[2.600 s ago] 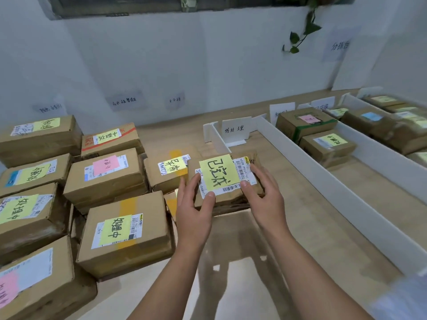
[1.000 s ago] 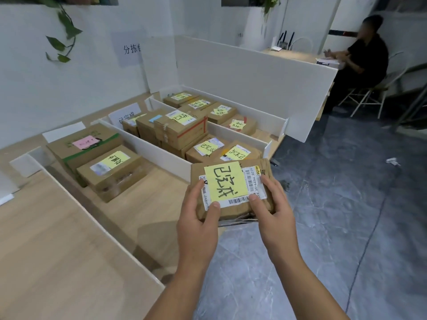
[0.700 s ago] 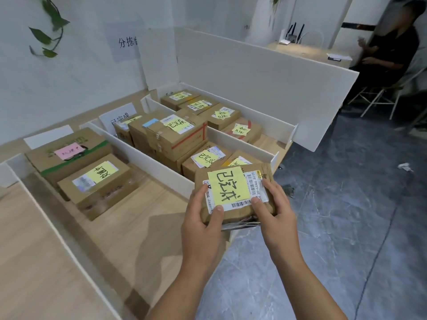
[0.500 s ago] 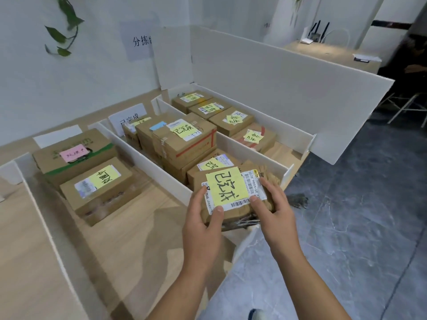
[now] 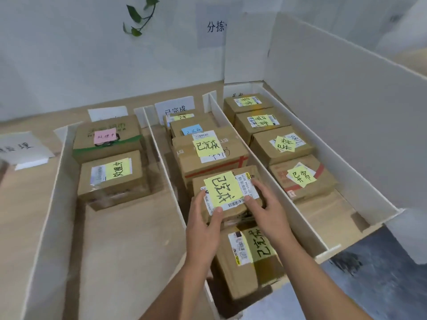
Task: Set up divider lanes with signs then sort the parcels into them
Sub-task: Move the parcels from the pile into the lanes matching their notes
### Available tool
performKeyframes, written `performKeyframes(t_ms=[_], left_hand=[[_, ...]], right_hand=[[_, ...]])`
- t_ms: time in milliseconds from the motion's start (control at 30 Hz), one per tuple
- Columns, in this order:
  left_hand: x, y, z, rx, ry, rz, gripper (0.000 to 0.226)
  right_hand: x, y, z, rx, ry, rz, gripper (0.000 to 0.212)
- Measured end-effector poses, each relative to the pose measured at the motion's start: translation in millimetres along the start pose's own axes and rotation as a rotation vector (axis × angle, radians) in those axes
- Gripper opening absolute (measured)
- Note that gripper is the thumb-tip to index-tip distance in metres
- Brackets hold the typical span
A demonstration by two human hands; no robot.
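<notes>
Parcel gripped between left hand and right hand, over middle lane.

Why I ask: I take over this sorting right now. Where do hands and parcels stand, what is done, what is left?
Left hand and right hand both grip the held parcel, yellow 已完成 note up, low over the middle lane's parcels; resting or not, unclear.
Done: dividers and 已完成 sign stand; left lane holds two parcels, right lane four parcels.
Left: let go here; any unsorted parcels are out of view.
</notes>
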State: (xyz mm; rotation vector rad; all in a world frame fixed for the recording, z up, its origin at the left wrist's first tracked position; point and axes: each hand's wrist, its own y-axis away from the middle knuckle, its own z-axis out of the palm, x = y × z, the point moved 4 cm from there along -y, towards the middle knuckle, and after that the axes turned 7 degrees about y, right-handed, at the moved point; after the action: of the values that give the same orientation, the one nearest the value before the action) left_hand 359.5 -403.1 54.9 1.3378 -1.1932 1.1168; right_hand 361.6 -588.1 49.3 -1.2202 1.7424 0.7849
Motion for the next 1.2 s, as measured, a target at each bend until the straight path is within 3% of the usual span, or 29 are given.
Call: performKeyframes(t_ms=[333, 767, 1033, 1200], left_hand=[[-16, -27, 27, 0.145, -0.01, -0.069, 0.053], [-9, -24, 16, 0.129, -0.108, -0.055, 0.057], [26, 9, -46, 0.248, -0.108, 0.127, 0.051], [31, 57, -124, 0.343, -0.144, 0.227, 0.053]], right_hand=[[8, -49, -3, -0.17, 0.05, -0.007, 0.053], [-4, -46, -3, -0.144, 0.087, 0.004, 0.052], [-66, -1, -1, 0.049, 0.108, -0.195, 0.045], [-109, 59, 53, -0.045, 0.018, -0.256, 0.043]])
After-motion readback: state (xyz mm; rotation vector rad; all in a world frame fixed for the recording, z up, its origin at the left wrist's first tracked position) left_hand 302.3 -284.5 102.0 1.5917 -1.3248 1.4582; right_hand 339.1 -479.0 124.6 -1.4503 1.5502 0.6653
